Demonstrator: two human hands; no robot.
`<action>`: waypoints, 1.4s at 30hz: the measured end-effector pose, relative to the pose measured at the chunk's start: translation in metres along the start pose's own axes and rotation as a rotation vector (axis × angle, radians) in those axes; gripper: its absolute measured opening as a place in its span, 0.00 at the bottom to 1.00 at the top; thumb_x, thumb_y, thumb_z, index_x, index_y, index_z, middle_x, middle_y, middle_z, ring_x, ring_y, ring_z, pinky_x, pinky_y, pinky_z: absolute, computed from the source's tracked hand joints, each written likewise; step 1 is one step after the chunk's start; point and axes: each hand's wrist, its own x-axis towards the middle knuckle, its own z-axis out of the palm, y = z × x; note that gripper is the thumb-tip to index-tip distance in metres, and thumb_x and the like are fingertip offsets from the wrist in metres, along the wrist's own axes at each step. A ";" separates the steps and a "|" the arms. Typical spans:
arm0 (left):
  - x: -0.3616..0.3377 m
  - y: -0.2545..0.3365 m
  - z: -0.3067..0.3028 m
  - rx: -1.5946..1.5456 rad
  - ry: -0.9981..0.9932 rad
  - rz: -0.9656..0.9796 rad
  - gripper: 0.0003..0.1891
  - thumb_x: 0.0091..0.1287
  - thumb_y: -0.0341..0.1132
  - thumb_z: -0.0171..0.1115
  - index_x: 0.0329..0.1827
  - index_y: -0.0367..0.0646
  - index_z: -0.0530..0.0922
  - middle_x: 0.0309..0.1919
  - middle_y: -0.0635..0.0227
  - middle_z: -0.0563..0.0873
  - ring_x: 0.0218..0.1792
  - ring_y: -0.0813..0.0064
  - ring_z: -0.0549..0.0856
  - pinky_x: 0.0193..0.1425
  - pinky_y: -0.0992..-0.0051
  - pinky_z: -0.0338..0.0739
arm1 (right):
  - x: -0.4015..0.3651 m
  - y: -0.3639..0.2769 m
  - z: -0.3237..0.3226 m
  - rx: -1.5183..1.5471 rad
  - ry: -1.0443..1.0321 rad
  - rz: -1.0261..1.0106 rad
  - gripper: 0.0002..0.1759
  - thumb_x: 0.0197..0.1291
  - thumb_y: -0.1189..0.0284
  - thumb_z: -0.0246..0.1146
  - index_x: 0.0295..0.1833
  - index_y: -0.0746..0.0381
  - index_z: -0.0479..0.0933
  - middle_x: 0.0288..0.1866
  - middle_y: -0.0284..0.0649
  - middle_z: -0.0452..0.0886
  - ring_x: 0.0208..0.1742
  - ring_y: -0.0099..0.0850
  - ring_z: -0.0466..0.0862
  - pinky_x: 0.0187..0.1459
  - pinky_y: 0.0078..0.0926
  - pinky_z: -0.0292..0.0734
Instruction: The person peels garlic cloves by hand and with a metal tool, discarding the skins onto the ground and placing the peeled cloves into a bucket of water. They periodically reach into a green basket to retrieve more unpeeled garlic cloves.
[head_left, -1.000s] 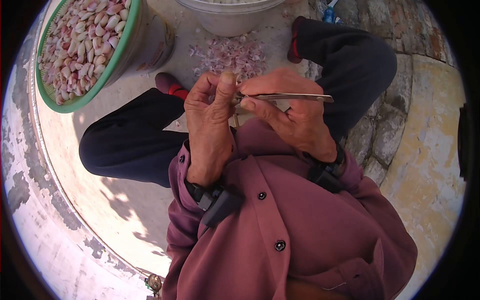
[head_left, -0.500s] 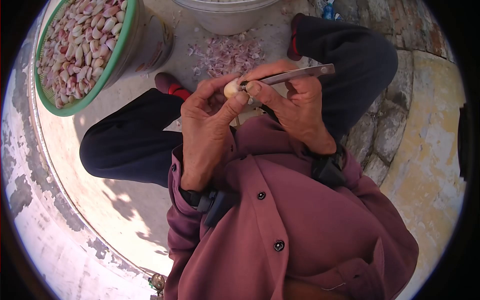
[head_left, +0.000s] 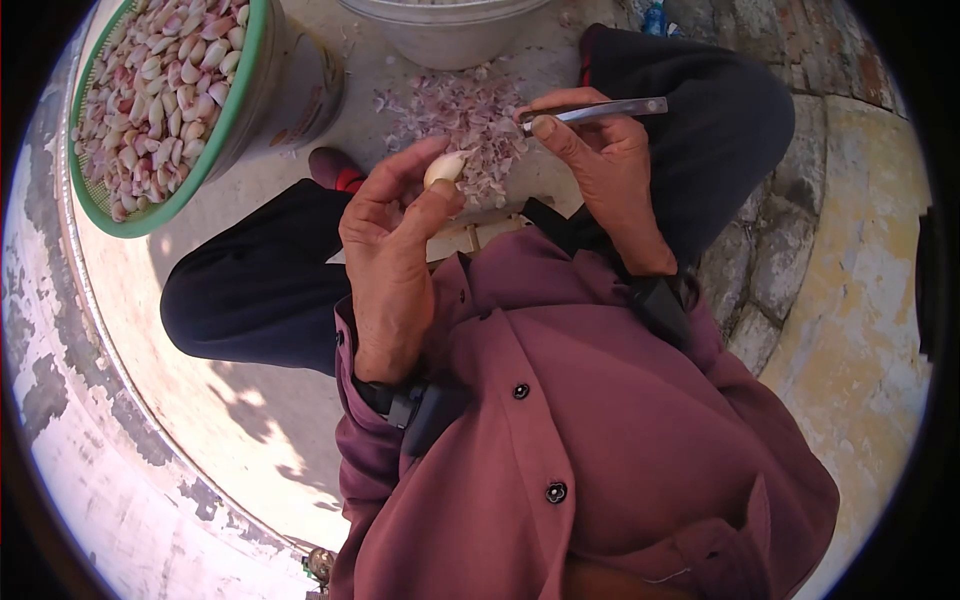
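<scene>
Between the thumb and fingers of my left hand (head_left: 393, 235) is a pale garlic clove (head_left: 445, 168), with a thin wisp of skin at its tip. My right hand (head_left: 612, 165) grips a small metal knife (head_left: 610, 108) between thumb and fingers, its handle end pointing right. The two hands are apart. Below and beyond them, a pile of pinkish garlic skins (head_left: 465, 112) lies on the ground.
A green-rimmed basket (head_left: 245, 110) full of unpeeled-looking cloves rests on a bucket (head_left: 305, 90) at the upper left. A whitish tub (head_left: 445, 35) stands at the top centre. My bent legs flank the skins. Stone blocks (head_left: 785, 250) lie at right.
My hands have separated: the left moved slightly left with the clove, the right moved up and away with the knife. More of the clove and the skin pile now shows.
</scene>
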 end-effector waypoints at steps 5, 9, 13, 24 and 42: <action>0.002 -0.007 -0.001 0.023 0.000 0.022 0.12 0.60 0.22 0.64 0.47 0.35 0.77 0.36 0.70 0.83 0.36 0.86 0.80 0.44 0.83 0.74 | -0.013 -0.010 0.016 0.210 -0.144 -0.040 0.10 0.64 0.74 0.66 0.48 0.67 0.79 0.46 0.39 0.84 0.46 0.22 0.82 0.50 0.19 0.76; -0.001 -0.005 0.004 0.133 -0.058 0.034 0.11 0.63 0.23 0.62 0.47 0.33 0.76 0.39 0.64 0.83 0.37 0.80 0.81 0.48 0.80 0.74 | -0.016 -0.012 0.017 0.207 -0.162 0.013 0.10 0.64 0.74 0.65 0.48 0.67 0.79 0.45 0.38 0.83 0.46 0.22 0.82 0.50 0.19 0.76; -0.002 -0.005 0.005 0.111 -0.069 0.008 0.10 0.61 0.23 0.64 0.44 0.35 0.77 0.37 0.70 0.82 0.37 0.85 0.79 0.45 0.85 0.72 | -0.017 -0.014 0.015 0.185 -0.150 0.017 0.09 0.64 0.73 0.66 0.46 0.67 0.80 0.42 0.37 0.83 0.44 0.21 0.82 0.49 0.18 0.76; -0.002 -0.013 -0.006 0.019 -0.090 -0.062 0.11 0.61 0.25 0.66 0.45 0.33 0.78 0.36 0.67 0.83 0.35 0.84 0.81 0.45 0.83 0.74 | -0.024 -0.011 0.019 0.376 -0.095 0.270 0.08 0.64 0.72 0.66 0.45 0.65 0.80 0.39 0.34 0.84 0.40 0.18 0.82 0.46 0.17 0.77; -0.006 -0.010 -0.006 -0.119 -0.168 -0.162 0.11 0.65 0.23 0.60 0.50 0.32 0.76 0.43 0.61 0.84 0.39 0.76 0.84 0.48 0.78 0.78 | -0.024 -0.007 0.022 0.166 -0.048 0.054 0.08 0.63 0.71 0.67 0.41 0.65 0.81 0.34 0.31 0.84 0.38 0.17 0.80 0.43 0.17 0.74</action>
